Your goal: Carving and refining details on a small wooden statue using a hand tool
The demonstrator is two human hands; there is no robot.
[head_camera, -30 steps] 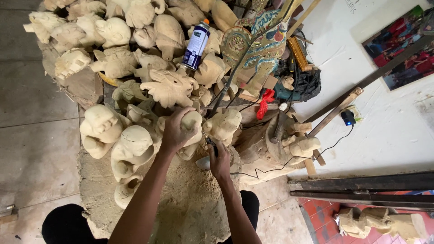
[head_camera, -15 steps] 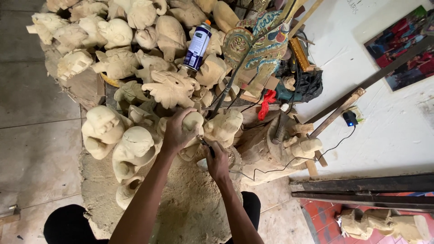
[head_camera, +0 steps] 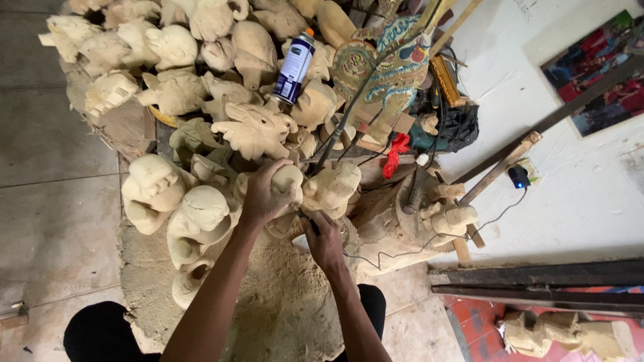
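Observation:
My left hand grips a pale unpainted wooden carving from above, holding it against the pile. Just below and to the right, my right hand is closed around a small dark-handled carving tool whose tip meets the underside of the carving. A thin black cord trails right from that hand. Sawdust covers the ground under both forearms.
Many rough wooden carvings are heaped left and above. A blue-and-white spray can stands among them, beside a painted flat figure. Dark planks lie at right, another carving at bottom right, a wall picture beyond.
Both hands stay on the carving; my right hand has shifted slightly lower and right with the tool. The view has drifted a little.

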